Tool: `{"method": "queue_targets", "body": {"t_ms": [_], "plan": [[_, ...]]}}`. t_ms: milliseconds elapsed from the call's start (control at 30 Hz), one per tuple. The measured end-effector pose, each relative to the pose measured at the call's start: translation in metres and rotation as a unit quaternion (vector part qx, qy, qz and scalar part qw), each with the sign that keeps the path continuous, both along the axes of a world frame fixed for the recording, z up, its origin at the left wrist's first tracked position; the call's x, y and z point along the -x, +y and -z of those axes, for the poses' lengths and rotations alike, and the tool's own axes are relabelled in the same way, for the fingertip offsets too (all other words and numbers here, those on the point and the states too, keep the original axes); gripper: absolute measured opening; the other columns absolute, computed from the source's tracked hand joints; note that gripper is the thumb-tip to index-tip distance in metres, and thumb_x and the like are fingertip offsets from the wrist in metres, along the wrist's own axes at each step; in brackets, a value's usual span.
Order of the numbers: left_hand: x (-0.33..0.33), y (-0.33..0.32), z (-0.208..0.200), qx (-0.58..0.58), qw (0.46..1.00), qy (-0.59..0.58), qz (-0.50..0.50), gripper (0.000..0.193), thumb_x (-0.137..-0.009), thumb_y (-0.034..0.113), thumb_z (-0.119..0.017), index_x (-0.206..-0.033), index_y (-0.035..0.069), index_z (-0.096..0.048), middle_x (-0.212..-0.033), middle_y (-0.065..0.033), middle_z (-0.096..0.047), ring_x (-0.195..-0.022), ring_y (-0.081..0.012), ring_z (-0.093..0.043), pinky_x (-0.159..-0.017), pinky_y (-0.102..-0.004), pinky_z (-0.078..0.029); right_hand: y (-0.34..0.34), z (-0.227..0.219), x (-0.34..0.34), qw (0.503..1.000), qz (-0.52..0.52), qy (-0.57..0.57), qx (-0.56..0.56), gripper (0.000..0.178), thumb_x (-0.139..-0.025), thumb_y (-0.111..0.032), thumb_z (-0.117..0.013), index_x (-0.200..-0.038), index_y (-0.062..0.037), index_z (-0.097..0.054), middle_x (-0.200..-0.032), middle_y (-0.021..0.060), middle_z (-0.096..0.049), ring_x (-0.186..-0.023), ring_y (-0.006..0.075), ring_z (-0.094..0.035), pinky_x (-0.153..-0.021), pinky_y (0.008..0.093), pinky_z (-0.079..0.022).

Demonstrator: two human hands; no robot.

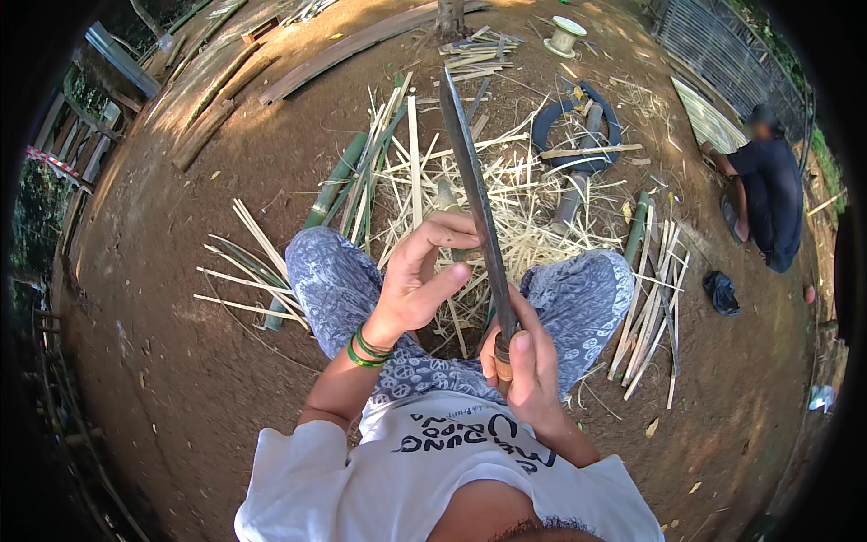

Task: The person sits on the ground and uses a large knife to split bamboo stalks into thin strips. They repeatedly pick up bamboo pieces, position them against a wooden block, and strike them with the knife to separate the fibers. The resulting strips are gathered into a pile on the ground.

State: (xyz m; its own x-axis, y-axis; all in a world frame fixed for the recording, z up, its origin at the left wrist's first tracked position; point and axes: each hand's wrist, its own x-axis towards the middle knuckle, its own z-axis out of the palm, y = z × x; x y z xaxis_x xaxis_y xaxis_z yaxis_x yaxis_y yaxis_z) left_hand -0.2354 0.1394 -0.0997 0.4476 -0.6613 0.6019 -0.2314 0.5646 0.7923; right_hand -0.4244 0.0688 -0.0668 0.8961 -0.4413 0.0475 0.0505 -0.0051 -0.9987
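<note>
My right hand (536,369) grips the wooden handle of a machete (479,194), its long dark blade pointing up and away from me, tilted slightly left. Beside the blade, my left hand (417,282) has thumb and forefinger apart, with the fingertips at or very near the blade; whether they touch it I cannot tell. Beyond my crossed legs lies a heap of pale bamboo strips and shavings (515,203). Green bamboo lengths (336,179) and longer strips (414,163) lie to its left. More split strips (652,303) rest beside my right knee.
A dark tyre (545,126) sits past the heap with a thick pole (573,194) by it. Another person (766,194) crouches at the right. Long planks (352,50), a tree trunk (450,18) and a pale spool (564,36) are farther off. A black bag (722,294) lies on the dirt.
</note>
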Motion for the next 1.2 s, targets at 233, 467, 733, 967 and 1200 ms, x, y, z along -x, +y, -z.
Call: {"method": "queue_targets", "body": {"t_ms": [233, 467, 733, 967, 1200], "plan": [[0.001, -0.001, 0.003, 0.0, 1.0, 0.005, 0.02, 0.023, -0.093, 0.016, -0.064, -0.111, 0.004, -0.058, -0.116, -0.0177, -0.062, -0.114, -0.0302, -0.057, -0.113, -0.0578, -0.028, -0.001, 0.001, -0.002, 1.0, 0.006, 0.004, -0.009, 0.062, -0.105, -0.039, -0.033, -0.148, 0.0062, -0.032, -0.057, 0.0027, -0.052, -0.051, 0.0103, -0.05, -0.053, 0.0254, -0.04], [-0.001, 0.001, 0.001, -0.005, 0.998, 0.036, 0.045, 0.029, -0.09, 0.022, -0.067, -0.11, 0.004, -0.057, -0.115, -0.019, -0.061, -0.114, -0.0304, -0.056, -0.114, -0.0574, -0.027, -0.001, 0.002, -0.004, 1.0, 0.015, 0.011, 0.002, 0.063, -0.105, -0.04, -0.034, -0.147, 0.0066, -0.034, -0.056, 0.0022, -0.051, -0.05, 0.0107, -0.05, -0.053, 0.0258, -0.04], [0.002, 0.0, 0.001, -0.007, 0.999, 0.034, 0.027, 0.029, -0.086, 0.017, -0.068, -0.109, 0.003, -0.057, -0.112, -0.0177, -0.061, -0.112, -0.0283, -0.057, -0.115, -0.0569, -0.027, -0.001, 0.004, -0.005, 1.0, 0.02, 0.006, 0.022, 0.064, -0.104, -0.041, -0.037, -0.146, 0.0064, -0.036, -0.055, 0.0021, -0.05, -0.05, 0.011, -0.05, -0.054, 0.0258, -0.04], [0.002, -0.003, 0.002, -0.001, 1.0, 0.025, 0.008, 0.021, -0.084, 0.003, -0.068, -0.104, 0.002, -0.062, -0.106, -0.0137, -0.065, -0.105, -0.0255, -0.062, -0.111, -0.0527, -0.034, -0.007, 0.006, -0.001, 0.986, 0.048, 0.037, 0.155, 0.06, -0.101, -0.034, -0.046, -0.146, 0.0046, -0.038, -0.057, 0.0071, -0.053, -0.054, 0.0211, -0.058, -0.067, 0.0347, -0.049], [0.001, -0.004, 0.001, 0.006, 1.0, 0.018, 0.011, 0.017, -0.087, 0.006, -0.066, -0.103, 0.002, -0.063, -0.104, -0.0145, -0.066, -0.102, -0.0256, -0.062, -0.115, -0.0564, -0.03, -0.009, 0.001, -0.003, 0.988, 0.044, 0.045, 0.139, 0.058, -0.102, -0.037, -0.042, -0.142, 0.0048, -0.043, -0.056, 0.0075, -0.051, -0.052, 0.0219, -0.056, -0.068, 0.0362, -0.047]]}}
